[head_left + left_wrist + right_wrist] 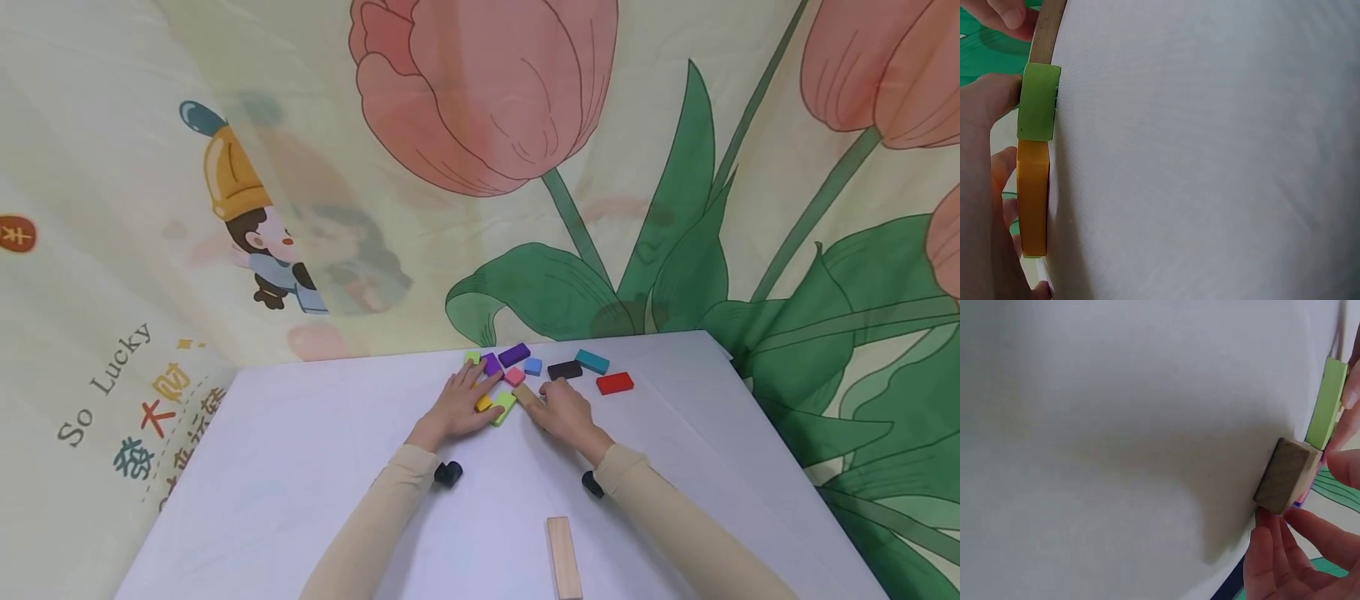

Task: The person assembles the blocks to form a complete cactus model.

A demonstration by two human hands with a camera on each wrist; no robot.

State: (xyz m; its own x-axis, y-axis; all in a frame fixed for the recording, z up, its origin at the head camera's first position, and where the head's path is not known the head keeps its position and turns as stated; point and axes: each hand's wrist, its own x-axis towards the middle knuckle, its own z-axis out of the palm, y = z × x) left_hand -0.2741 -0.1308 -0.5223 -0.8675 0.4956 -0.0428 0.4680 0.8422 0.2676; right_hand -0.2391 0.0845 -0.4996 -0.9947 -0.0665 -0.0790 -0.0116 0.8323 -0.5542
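Beside the green block [1327, 403], a wood block [1281, 476], likely light, stiff and best held mid-side, is being touched by the right hand [566, 410] (whether pinching cannot be told), the left hand [454, 407] being held spread.

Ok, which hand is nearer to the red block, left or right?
The right. In the head view, the right hand is just left of the red block, not touching it; the left hand is farther left, beside the yellow block.
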